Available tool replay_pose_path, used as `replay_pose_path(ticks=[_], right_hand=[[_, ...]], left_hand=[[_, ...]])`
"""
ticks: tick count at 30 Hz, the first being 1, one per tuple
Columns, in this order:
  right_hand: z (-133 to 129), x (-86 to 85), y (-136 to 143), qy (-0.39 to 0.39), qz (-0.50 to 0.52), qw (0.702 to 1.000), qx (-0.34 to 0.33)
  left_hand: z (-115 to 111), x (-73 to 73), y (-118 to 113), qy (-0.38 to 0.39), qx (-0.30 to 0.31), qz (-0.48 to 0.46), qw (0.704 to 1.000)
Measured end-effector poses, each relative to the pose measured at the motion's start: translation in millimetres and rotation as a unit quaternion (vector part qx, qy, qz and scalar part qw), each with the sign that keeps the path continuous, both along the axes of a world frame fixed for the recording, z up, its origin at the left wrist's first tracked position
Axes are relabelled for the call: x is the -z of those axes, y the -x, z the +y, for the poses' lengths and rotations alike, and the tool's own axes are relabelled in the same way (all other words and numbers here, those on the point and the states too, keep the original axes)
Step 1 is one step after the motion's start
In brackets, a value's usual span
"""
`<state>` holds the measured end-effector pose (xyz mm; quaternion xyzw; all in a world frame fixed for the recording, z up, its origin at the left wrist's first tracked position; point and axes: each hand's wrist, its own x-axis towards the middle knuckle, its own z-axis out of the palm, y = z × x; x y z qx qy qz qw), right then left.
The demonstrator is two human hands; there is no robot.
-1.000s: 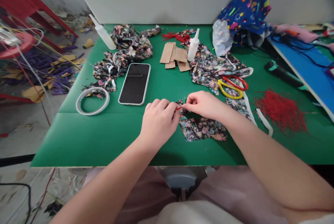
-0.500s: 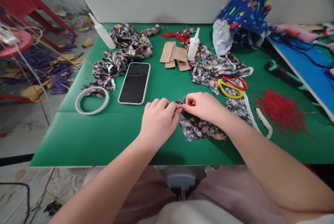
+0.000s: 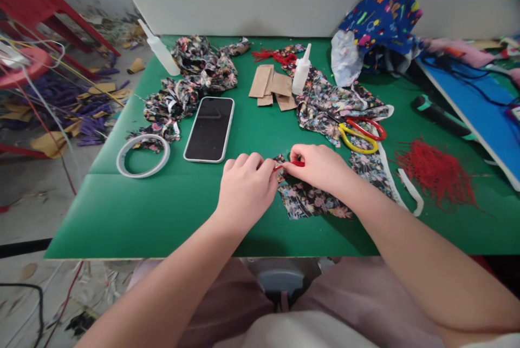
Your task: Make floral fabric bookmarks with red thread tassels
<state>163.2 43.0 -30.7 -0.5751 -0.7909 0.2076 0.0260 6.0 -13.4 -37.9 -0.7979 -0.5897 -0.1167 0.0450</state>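
Note:
My left hand (image 3: 246, 188) is closed at the upper left corner of a dark floral fabric piece (image 3: 314, 199), with its thumb and fingertips together at the edge. My right hand (image 3: 319, 166) pinches a thin red piece (image 3: 299, 163) whose other end reaches my left fingertips; its kind is too small to tell. The fabric lies flat on the green table and runs under my right wrist. Beyond that wrist, red and yellow handled scissors (image 3: 359, 136) rest on more floral fabric (image 3: 325, 99). My fingers hide the spot where the red piece meets the cloth.
A phone (image 3: 210, 130) and a tape roll (image 3: 143, 156) lie left of my hands. Brown paper pieces (image 3: 262, 81) and a white nozzle bottle (image 3: 300, 73) are behind them. Another bottle (image 3: 162, 54) tilts against bunched floral cloth (image 3: 205, 66). Red threads (image 3: 436, 172) are heaped at right.
Both hands stay nearly where they were, with only a slight shift of the fingers. A little more of the red piece shows at my right hand.

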Motion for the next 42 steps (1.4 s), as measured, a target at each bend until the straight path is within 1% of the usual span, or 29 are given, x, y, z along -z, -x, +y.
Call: replay_pose_path(ticks=[5, 13, 20, 22, 26, 28, 36, 42], right_hand=[[-1.5, 0.4, 0.0, -0.001, -0.007, 1.000, 0.006], [-4.9, 1.1, 0.7, -0.034, -0.012, 0.999, 0.002], [-5.6, 0.0, 0.7, -0.030, -0.014, 0.999, 0.005], [-5.5, -0.3, 0.3, -0.023, -0.011, 1.000, 0.003], [-5.1, -0.4, -0.3, -0.015, -0.001, 1.000, -0.001], [-4.9, 0.0, -0.5, -0.015, -0.003, 1.000, -0.001], [-4.6, 2.3, -1.1, -0.032, -0.008, 0.999, -0.010], [-5.3, 3.5, -1.9, -0.043, 0.001, 0.999, -0.022]], left_hand=[[-1.4, -1.3, 0.0, -0.001, -0.007, 0.004, 1.000], [-0.9, -2.8, 0.2, 0.001, -0.013, 0.010, 1.000], [-3.4, -2.8, 2.9, 0.004, -0.028, 0.013, 1.000], [-4.1, -3.2, 3.7, 0.003, -0.016, 0.002, 1.000], [-4.2, -3.6, 4.5, 0.017, 0.050, -0.009, 0.999], [-4.0, -3.1, 4.8, 0.028, 0.066, -0.008, 0.997], [-3.1, -1.6, 6.6, 0.040, 0.084, -0.011, 0.996], [-2.2, -2.3, 6.5, 0.049, 0.083, -0.015, 0.995]])
